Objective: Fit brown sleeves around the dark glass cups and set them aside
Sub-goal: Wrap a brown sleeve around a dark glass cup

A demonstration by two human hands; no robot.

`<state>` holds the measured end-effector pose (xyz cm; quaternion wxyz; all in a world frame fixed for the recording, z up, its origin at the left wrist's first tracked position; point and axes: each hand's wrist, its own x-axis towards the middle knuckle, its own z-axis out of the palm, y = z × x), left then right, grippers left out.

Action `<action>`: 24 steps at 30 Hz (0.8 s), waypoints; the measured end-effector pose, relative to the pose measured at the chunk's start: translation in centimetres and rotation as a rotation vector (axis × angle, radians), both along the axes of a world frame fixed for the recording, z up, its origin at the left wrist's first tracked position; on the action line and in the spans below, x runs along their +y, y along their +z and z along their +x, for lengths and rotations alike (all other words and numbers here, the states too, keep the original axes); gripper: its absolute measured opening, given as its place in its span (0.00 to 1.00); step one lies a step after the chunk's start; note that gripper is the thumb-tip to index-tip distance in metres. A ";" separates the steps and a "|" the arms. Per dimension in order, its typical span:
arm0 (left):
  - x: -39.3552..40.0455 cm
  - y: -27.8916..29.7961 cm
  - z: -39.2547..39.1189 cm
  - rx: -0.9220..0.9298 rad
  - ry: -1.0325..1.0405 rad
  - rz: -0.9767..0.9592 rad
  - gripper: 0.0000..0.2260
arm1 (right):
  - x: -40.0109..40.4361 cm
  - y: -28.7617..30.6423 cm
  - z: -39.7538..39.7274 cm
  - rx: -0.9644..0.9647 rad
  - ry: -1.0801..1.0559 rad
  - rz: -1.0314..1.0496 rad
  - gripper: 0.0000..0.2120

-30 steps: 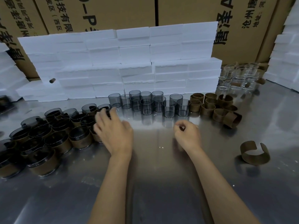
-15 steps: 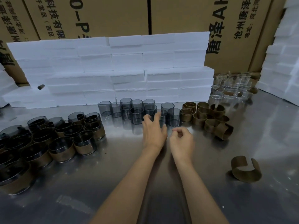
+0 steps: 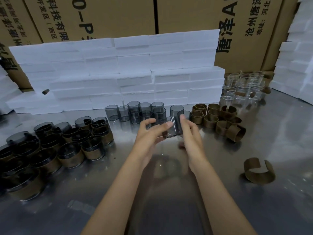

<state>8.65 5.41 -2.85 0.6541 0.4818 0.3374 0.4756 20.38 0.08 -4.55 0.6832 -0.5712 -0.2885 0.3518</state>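
Note:
A bare dark glass cup [image 3: 173, 127] is lifted above the steel table, tilted, between both hands. My left hand [image 3: 150, 133] holds it with thumb and fingers from the left. My right hand [image 3: 189, 131] lies against its right side with straight fingers. Several more bare dark cups [image 3: 135, 111] stand in a cluster behind. Brown sleeves [image 3: 216, 116] are piled at the right of that cluster. Sleeved cups [image 3: 72, 150] are grouped at the left.
One open brown sleeve [image 3: 257, 172] lies alone at the right on the steel table [image 3: 169, 209]. White foam blocks [image 3: 118, 73] form a wall behind, with cardboard boxes [image 3: 186, 14] beyond. Clear glass cups [image 3: 242, 89] stand at the back right.
My left hand moved from the sleeved cups at the left to the bare cups and lifted one. My right hand came up against that cup.

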 end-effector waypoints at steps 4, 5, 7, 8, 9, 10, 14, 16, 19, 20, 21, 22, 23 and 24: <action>-1.9 -0.3 -1.5 -0.013 -0.069 -0.026 0.31 | -0.8 -0.3 -0.8 0.010 0.348 -0.010 0.36; -2.4 -0.7 -1.7 0.006 -0.054 -0.021 0.29 | -1.0 -0.4 -0.9 0.009 0.377 -0.017 0.36; -3.2 -1.4 -2.2 0.024 -0.004 -0.025 0.30 | -1.3 -0.4 -1.2 -0.010 0.394 -0.043 0.38; -3.3 -1.5 -2.4 0.033 0.016 -0.019 0.30 | -1.2 -0.4 -1.5 -0.035 0.384 -0.067 0.39; -3.3 -1.5 -2.7 0.042 0.020 -0.008 0.28 | -1.1 -0.4 -1.8 -0.058 0.364 -0.089 0.38; -3.2 -1.4 -3.0 0.047 0.006 0.003 0.26 | -1.0 -0.4 -2.2 -0.074 0.333 -0.101 0.36; -2.8 -1.2 -3.7 0.031 -0.057 -0.011 0.24 | -1.0 -1.1 -3.0 -0.180 0.237 -0.079 0.36; -2.7 -1.2 -3.8 0.018 -0.016 -0.007 0.24 | -0.9 -1.5 -3.1 -0.219 0.207 -0.052 0.39; -2.3 -1.3 -4.2 0.059 0.066 0.033 0.13 | -0.8 -2.1 -3.1 -0.255 0.176 -0.015 0.36; -2.2 -1.2 -4.3 0.083 0.084 0.051 0.08 | -0.8 -2.2 -3.1 -0.263 0.168 0.001 0.33; -2.1 -1.2 -4.5 0.109 0.105 0.064 0.04 | -0.8 -2.3 -3.1 -0.267 0.151 0.017 0.29; -2.0 -1.1 -4.6 0.133 0.129 0.070 0.03 | -0.9 -2.3 -3.1 -0.268 0.122 0.043 0.26; -2.0 -0.9 -4.5 0.153 0.145 0.068 0.05 | -1.0 -2.2 -3.2 -0.273 0.093 0.072 0.22; -2.0 -0.7 -4.4 0.170 0.140 0.070 0.09 | -1.1 -2.0 -3.3 -0.284 0.080 0.096 0.21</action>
